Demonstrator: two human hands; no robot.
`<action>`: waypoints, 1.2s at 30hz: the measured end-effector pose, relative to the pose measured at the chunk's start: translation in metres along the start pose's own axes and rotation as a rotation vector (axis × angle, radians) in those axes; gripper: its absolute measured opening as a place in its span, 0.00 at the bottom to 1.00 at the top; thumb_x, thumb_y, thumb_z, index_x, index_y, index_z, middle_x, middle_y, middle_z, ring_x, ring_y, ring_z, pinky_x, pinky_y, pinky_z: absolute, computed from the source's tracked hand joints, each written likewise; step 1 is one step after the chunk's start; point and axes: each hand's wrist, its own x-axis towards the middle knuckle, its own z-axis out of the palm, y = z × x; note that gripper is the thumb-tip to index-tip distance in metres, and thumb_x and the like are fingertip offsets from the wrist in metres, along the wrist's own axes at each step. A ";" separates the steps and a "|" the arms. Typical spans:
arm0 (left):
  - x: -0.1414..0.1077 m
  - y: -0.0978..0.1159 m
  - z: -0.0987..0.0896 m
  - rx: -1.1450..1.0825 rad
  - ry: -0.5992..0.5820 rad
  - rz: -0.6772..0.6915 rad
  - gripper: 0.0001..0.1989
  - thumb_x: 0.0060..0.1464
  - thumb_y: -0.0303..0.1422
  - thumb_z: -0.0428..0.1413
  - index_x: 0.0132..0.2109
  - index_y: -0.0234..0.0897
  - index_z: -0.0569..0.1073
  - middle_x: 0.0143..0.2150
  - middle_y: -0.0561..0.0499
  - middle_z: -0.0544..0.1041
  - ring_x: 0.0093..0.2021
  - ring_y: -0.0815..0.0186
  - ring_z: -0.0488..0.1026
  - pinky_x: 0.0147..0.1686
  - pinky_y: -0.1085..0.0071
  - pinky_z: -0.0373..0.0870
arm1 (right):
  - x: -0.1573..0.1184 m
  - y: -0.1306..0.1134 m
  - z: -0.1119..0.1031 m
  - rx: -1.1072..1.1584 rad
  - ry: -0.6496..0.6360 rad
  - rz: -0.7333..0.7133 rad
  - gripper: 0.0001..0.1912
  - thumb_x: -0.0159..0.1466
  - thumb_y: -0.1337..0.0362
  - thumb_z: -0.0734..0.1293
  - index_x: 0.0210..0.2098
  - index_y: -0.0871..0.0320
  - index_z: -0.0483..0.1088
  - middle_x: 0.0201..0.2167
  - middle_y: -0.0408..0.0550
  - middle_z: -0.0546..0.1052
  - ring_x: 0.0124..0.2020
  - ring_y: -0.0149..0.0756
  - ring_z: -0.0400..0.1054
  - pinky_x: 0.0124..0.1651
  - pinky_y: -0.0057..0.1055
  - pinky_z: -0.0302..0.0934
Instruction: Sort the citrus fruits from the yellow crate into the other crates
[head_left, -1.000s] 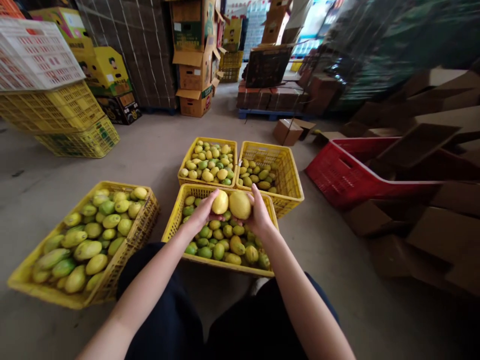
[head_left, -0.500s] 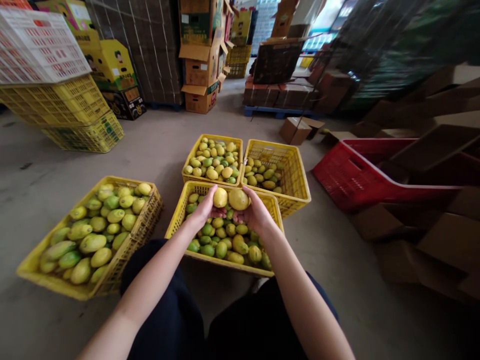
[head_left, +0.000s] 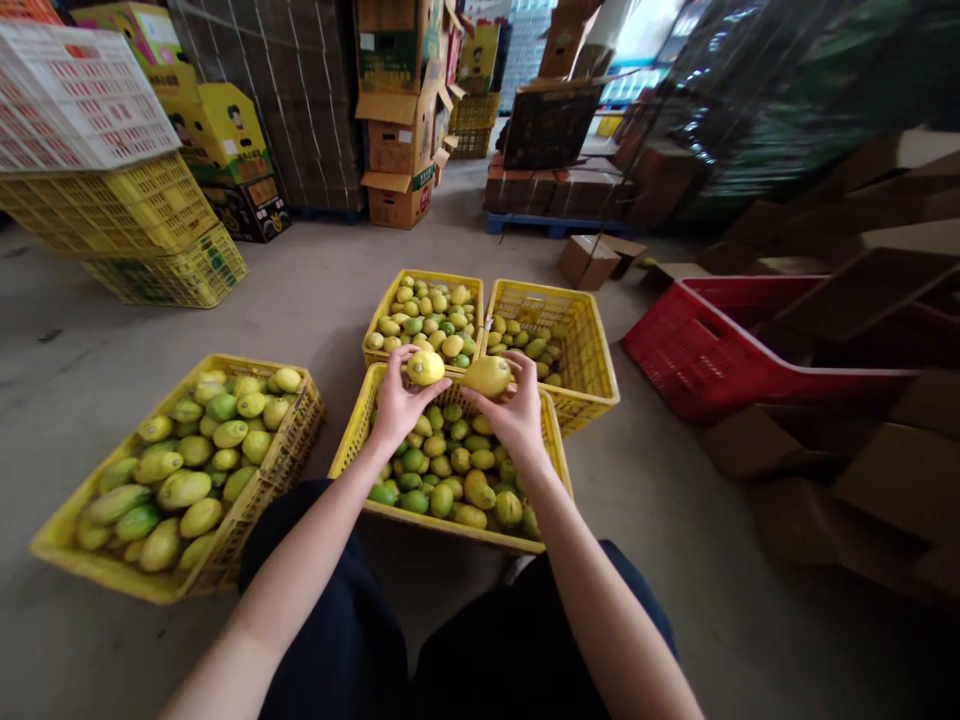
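Note:
My left hand (head_left: 397, 400) is closed round a yellow lemon (head_left: 426, 367), its thumb under the fruit and its fingers over the far side. My right hand (head_left: 519, 412) grips a second, slightly larger and duller lemon (head_left: 487, 376) between thumb and fingers. Both fruits are held up side by side above the far rim of the near yellow crate (head_left: 450, 530), which holds many green and yellow lemons (head_left: 457, 460). Just behind it stand a full back-left crate (head_left: 386, 290) and a back-right crate (head_left: 585, 345) with fewer lemons in it.
To the left, a yellow crate (head_left: 300, 430) is heaped with larger lemons. On the right stand a red crate (head_left: 675, 350) and cardboard boxes (head_left: 885, 480). Stacked crates (head_left: 150, 210) rise at the back left; a loaded blue pallet (head_left: 551, 222) lies farther off.
Both hands have turned from cupping the lemons from below to gripping them between thumb and fingers. The lemons have risen slightly, and the left one has shifted left.

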 end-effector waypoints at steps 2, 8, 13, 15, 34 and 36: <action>0.003 0.000 -0.005 0.082 -0.017 0.089 0.28 0.42 0.42 0.67 0.49 0.41 0.67 0.51 0.46 0.72 0.48 0.61 0.74 0.43 0.67 0.75 | 0.001 0.002 -0.001 -0.179 0.017 -0.218 0.29 0.48 0.62 0.75 0.49 0.51 0.65 0.50 0.49 0.70 0.49 0.46 0.67 0.46 0.42 0.68; 0.000 0.002 -0.012 0.207 -0.038 0.213 0.24 0.46 0.39 0.65 0.51 0.43 0.71 0.52 0.46 0.72 0.52 0.59 0.71 0.43 0.67 0.75 | -0.001 -0.005 -0.001 -0.292 0.016 -0.378 0.24 0.53 0.67 0.71 0.49 0.49 0.69 0.49 0.50 0.67 0.52 0.46 0.65 0.49 0.44 0.65; -0.005 0.014 -0.011 0.153 -0.064 0.113 0.25 0.41 0.39 0.68 0.49 0.44 0.76 0.51 0.45 0.67 0.51 0.57 0.70 0.37 0.72 0.75 | -0.003 -0.003 0.007 -0.123 -0.069 -0.259 0.28 0.52 0.66 0.72 0.50 0.48 0.64 0.50 0.49 0.69 0.52 0.44 0.66 0.48 0.39 0.65; -0.004 0.018 -0.012 0.089 -0.084 0.061 0.26 0.38 0.38 0.70 0.48 0.44 0.77 0.50 0.46 0.68 0.50 0.57 0.70 0.38 0.71 0.75 | -0.002 -0.002 0.008 -0.024 -0.080 -0.189 0.29 0.50 0.65 0.73 0.48 0.49 0.61 0.50 0.48 0.70 0.51 0.43 0.66 0.46 0.37 0.66; 0.006 0.020 -0.018 -0.551 -0.141 -0.474 0.23 0.40 0.36 0.68 0.44 0.38 0.72 0.44 0.50 0.75 0.45 0.62 0.74 0.44 0.67 0.74 | 0.010 -0.020 -0.011 0.491 -0.226 0.275 0.26 0.43 0.63 0.78 0.41 0.51 0.70 0.41 0.41 0.75 0.38 0.35 0.72 0.41 0.34 0.70; 0.006 0.020 -0.019 -0.610 -0.124 -0.495 0.20 0.42 0.35 0.68 0.43 0.37 0.72 0.40 0.51 0.76 0.43 0.64 0.75 0.43 0.68 0.74 | 0.010 -0.022 -0.013 0.557 -0.229 0.320 0.22 0.44 0.63 0.77 0.37 0.52 0.70 0.37 0.40 0.76 0.35 0.34 0.72 0.38 0.33 0.71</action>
